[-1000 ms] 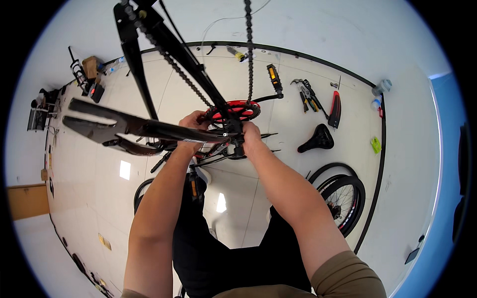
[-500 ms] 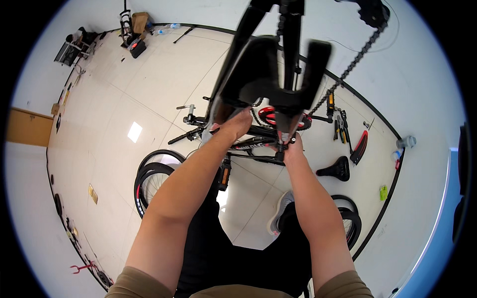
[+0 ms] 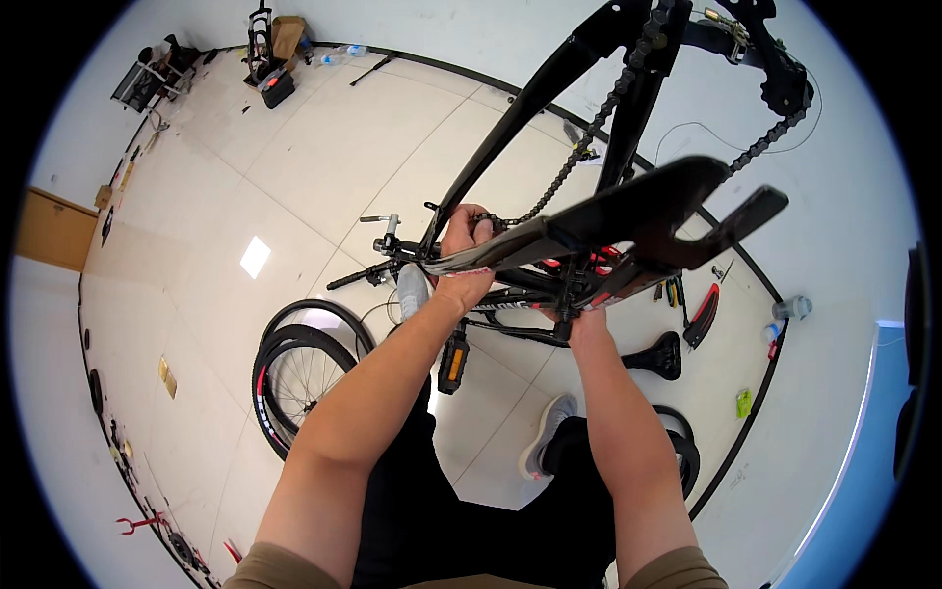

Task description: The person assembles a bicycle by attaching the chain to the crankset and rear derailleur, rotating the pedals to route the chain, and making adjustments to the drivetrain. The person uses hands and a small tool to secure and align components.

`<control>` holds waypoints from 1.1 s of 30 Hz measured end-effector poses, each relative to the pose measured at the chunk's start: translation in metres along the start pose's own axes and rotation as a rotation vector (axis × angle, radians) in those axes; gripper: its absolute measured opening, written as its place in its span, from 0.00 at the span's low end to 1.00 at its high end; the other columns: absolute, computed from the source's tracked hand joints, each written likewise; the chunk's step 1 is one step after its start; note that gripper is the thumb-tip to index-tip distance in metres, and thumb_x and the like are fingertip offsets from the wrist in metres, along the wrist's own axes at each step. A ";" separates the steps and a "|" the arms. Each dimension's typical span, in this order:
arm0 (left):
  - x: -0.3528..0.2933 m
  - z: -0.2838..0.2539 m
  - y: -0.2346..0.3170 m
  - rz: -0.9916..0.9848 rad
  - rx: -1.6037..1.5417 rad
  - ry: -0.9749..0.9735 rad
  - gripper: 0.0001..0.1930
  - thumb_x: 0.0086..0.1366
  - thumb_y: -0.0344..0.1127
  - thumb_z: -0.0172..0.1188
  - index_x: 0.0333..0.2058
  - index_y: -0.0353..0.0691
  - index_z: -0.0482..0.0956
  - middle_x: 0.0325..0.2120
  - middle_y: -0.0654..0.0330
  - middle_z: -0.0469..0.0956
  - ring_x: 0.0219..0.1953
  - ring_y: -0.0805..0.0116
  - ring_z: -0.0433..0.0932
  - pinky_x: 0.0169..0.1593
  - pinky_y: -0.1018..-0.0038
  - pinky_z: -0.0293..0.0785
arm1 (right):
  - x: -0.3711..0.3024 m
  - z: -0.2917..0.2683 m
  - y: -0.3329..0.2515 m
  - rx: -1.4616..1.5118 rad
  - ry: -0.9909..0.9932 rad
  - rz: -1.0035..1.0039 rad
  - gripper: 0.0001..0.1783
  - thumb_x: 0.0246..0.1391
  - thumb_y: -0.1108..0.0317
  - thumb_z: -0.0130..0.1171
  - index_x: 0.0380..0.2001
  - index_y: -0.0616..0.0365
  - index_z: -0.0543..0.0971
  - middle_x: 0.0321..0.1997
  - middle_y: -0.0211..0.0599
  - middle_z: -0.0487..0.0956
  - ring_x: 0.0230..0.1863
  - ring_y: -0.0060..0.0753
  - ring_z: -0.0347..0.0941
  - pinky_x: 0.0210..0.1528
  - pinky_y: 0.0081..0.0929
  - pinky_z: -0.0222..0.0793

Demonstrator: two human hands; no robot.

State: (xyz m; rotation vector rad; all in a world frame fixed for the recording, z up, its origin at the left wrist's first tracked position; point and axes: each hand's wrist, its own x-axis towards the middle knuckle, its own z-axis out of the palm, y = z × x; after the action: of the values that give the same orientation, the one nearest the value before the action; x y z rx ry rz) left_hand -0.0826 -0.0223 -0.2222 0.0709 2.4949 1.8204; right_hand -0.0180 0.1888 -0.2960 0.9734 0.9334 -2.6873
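A black bicycle frame (image 3: 496,142) stands tilted upward in front of me. My left hand (image 3: 463,236) has curled fingers at the bicycle chain (image 3: 574,152), which runs from them up along the frame. A glossy black piece with a U-shaped notch (image 3: 633,201) crosses in front of this hand and hides part of it; its kind is unclear. My right hand (image 3: 589,324) grips the lower part of the frame, its fingers mostly hidden. A rear derailleur (image 3: 785,90) hangs at the upper right. A pedal (image 3: 453,361) sits below the frame, with handlebars (image 3: 363,273) to its left.
Loose wheels (image 3: 294,378) lie at the left, with another wheel (image 3: 687,456) by my right knee. A black saddle (image 3: 659,355), a red-and-black mudguard (image 3: 702,319) and a water bottle (image 3: 793,308) are on the right. Far left stands a fork (image 3: 259,44) beside a toolbox (image 3: 278,88).
The notched black piece has swung to the right and down. The frame's rear end has shifted right, and more of the chain shows by my left hand. My right hand stays low on the frame.
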 end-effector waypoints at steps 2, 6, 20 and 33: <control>-0.008 -0.002 0.027 -0.068 -0.021 -0.061 0.09 0.71 0.31 0.47 0.46 0.33 0.67 0.33 0.55 0.75 0.35 0.70 0.80 0.39 0.73 0.79 | -0.008 0.001 -0.004 0.036 -0.003 0.000 0.14 0.58 0.57 0.51 0.41 0.54 0.75 0.40 0.41 0.79 0.35 0.46 0.79 0.34 0.53 0.80; -0.014 0.000 0.026 -0.023 -0.158 -0.019 0.10 0.72 0.30 0.45 0.49 0.33 0.64 0.36 0.56 0.71 0.36 0.71 0.80 0.38 0.75 0.81 | -0.013 0.008 -0.003 0.111 -0.003 0.016 0.13 0.60 0.59 0.49 0.42 0.53 0.75 0.42 0.38 0.79 0.39 0.44 0.77 0.37 0.53 0.80; -0.009 0.002 0.043 0.160 -0.100 0.029 0.12 0.73 0.39 0.49 0.45 0.34 0.69 0.31 0.62 0.74 0.33 0.77 0.73 0.39 0.79 0.72 | -0.010 0.012 -0.004 0.019 0.063 0.027 0.10 0.59 0.63 0.45 0.29 0.52 0.75 0.23 0.31 0.73 0.24 0.31 0.70 0.34 0.52 0.78; -0.013 0.001 0.081 0.193 0.344 -0.214 0.17 0.70 0.30 0.36 0.51 0.34 0.71 0.50 0.45 0.76 0.52 0.48 0.75 0.57 0.64 0.68 | -0.033 0.030 -0.014 -0.011 0.282 -0.252 0.09 0.57 0.70 0.58 0.38 0.65 0.76 0.34 0.37 0.77 0.32 0.32 0.75 0.35 0.35 0.75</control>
State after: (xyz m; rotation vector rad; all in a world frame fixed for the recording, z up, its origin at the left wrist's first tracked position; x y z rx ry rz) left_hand -0.0688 0.0024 -0.1456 0.5074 2.6867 1.3287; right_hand -0.0134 0.1794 -0.2504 1.3417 1.1948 -2.7876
